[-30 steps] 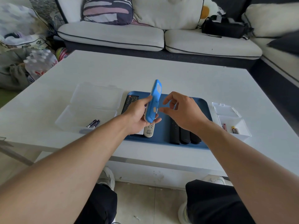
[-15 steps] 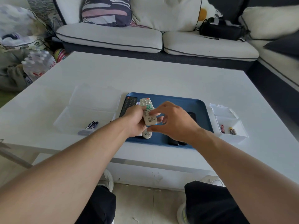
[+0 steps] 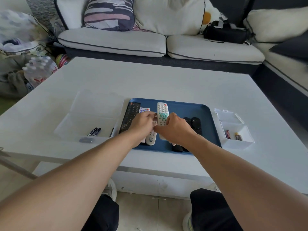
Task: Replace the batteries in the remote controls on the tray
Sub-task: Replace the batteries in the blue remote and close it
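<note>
White remote has come down since half a second ago, from raised above the blue tray to low over its middle, buttons up, far end pointing to the sofa. Right hand grips its near end, fingers curled around the body. Left hand sits just beside it, fingertips bunched at the remote's left edge; cannot tell if they pinch it. On the tray: long black remote at the left edge, a white remote with coloured buttons next to it, another white one under the left wrist, dark remotes right of the hands. Clear box left of the tray holds two dark batteries. Small white box right of the tray holds more batteries. All on a white table.
</note>
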